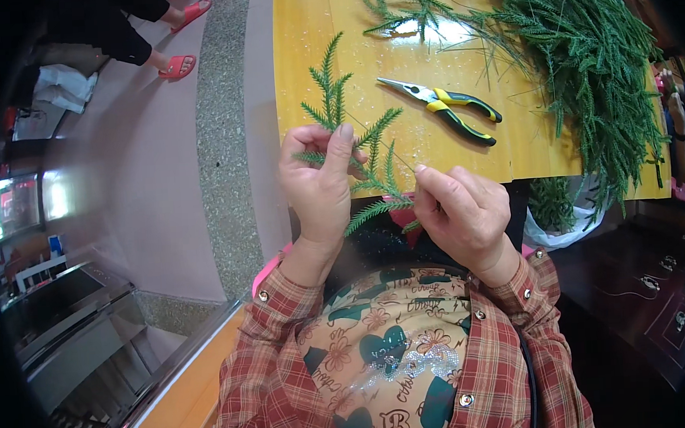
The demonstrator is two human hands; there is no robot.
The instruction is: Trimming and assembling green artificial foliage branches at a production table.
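Note:
My left hand (319, 186) is closed, thumb against fingers, on a green needle-leaved sprig (330, 87) at the table's near edge. Its tips rise above the thumb. A thin stem or wire runs from the sprig toward my right hand (466, 214), whose thumb and forefinger are pinched together at its end. More green sprigs (386, 184) spread between the two hands; whether they all belong to one branch I cannot tell. Beyond my right hand lie long-nose pliers (437, 100) with black and yellow handles, their jaws pointing left.
A large heap of green branches (582, 62) covers the right of the yellow wooden table (301, 22) and hangs over its edge. A loose sprig (405, 5) lies at the back. Below on the right is a white plastic bag (572, 237) with greenery. Another person's feet in red sandals (177, 66) show at far left.

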